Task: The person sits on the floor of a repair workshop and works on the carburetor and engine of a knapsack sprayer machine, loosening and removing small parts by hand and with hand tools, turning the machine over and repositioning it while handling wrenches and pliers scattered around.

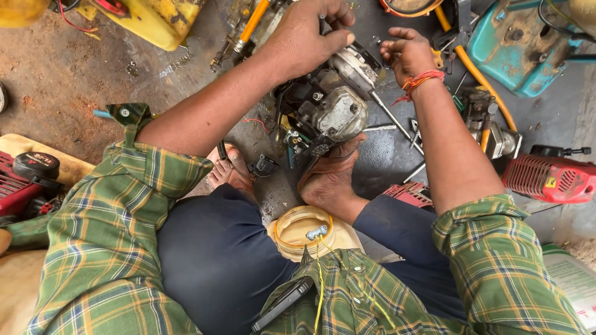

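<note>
Two bare feet [329, 180] nearest me, w/ a cream ring-shaped part [302, 231] in the lap; floor around is crowded (red engine cover [549, 177] at right edge). Beyond, small engine [329, 105] braced against the feet. Left hand [304, 37] curls over its top, gripping; right hand [406, 53] just beside, fingers bent, grip I can't tell.
</note>
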